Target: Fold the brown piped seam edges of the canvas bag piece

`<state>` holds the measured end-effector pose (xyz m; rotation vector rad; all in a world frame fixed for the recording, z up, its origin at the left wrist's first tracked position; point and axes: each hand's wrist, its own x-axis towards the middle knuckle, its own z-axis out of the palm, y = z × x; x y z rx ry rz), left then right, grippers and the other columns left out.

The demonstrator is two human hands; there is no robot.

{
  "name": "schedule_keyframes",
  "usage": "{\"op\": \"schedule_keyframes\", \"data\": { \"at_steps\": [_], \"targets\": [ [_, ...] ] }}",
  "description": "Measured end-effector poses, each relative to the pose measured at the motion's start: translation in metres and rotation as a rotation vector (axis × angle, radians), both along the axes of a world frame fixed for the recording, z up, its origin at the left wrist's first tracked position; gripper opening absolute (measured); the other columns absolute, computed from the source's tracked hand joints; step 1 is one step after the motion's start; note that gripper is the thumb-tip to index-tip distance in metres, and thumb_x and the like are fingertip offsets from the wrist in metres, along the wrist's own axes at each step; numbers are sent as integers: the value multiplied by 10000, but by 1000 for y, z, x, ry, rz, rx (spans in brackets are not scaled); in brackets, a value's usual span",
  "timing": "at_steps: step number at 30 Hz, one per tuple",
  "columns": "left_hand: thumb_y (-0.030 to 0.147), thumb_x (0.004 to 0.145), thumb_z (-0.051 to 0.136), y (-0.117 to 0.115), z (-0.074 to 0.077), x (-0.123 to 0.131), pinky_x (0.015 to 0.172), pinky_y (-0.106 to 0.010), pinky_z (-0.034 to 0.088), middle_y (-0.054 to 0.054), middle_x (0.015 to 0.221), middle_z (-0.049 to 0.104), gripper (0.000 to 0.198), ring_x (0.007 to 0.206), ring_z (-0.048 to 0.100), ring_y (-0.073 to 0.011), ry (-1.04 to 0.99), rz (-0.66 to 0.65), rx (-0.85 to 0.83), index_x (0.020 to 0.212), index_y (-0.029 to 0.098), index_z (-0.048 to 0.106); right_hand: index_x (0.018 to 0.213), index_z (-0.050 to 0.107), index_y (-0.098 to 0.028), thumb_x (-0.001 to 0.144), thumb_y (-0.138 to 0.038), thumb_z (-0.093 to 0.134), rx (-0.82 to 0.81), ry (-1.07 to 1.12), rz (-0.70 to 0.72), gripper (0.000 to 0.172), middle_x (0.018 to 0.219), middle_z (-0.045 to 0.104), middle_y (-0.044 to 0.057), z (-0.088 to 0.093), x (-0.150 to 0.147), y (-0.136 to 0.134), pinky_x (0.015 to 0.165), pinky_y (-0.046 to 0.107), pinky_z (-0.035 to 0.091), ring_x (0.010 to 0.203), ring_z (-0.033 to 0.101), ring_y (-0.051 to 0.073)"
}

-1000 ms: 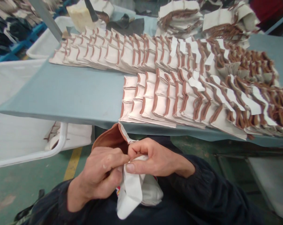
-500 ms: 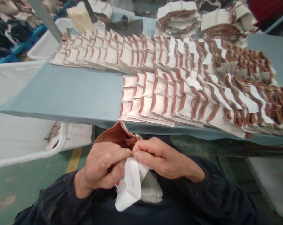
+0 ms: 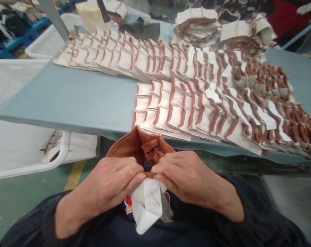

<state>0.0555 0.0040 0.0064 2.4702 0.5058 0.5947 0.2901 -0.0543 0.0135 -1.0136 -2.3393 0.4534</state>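
Observation:
Close to my chest I hold a sewn brown and off-white fabric piece (image 3: pixel 124 145), its brown inner side spread open away from me. My left hand (image 3: pixel 104 185) is closed on its near edge, thumb and fingers pinched together. From the other side my right hand (image 3: pixel 191 180) pinches the same edge, a small gap between the two hands. Gathered brown folds (image 3: pixel 152 151) show inside the opening. Below my fingers hangs a white strip (image 3: pixel 152 195) over the off-white outer side. The covered part of the edge cannot be seen.
On the blue-grey table (image 3: pixel 75 99) lie two long rows of similar pieces (image 3: pixel 163 103), several with white strips. Stacked bundles (image 3: pixel 196 25) stand at the back, near a dark cloth (image 3: pixel 140 29). White bins (image 3: pixel 65 147) are at the left, below the table edge.
My hands have moved slightly apart along the edge, and the piece now gapes wider, showing more brown folds. The white strip has swung a little to the right.

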Motion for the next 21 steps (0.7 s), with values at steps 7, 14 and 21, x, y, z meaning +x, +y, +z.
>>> {"op": "schedule_keyframes", "data": {
  "at_steps": [7, 14, 21],
  "targets": [
    [249, 1136, 414, -2, -7, -4, 531, -256, 354, 46, 620, 569, 374, 518, 514, -114, -46, -16, -10, 780, 215, 520, 936, 656, -185, 1113, -199, 435, 3, -30, 5, 283, 737, 688, 17, -4, -4, -4, 652, 309, 446, 671, 611, 165],
    [246, 1122, 453, -2, 14, 6, 595, -233, 367, 63, 684, 564, 329, 593, 534, -106, 74, -70, -197, 799, 218, 508, 848, 648, -176, 1103, -144, 432, 95, -107, -26, 335, 718, 649, 25, 5, -5, -10, 646, 341, 415, 661, 562, 188],
    [76, 979, 526, -9, 16, 13, 560, -291, 273, 91, 648, 388, 330, 553, 398, -106, 32, -129, -135, 759, 240, 343, 880, 700, -161, 1114, -205, 480, -25, -6, 21, 324, 721, 698, 21, 14, 4, -12, 643, 330, 411, 648, 580, 174]
  ]
}}
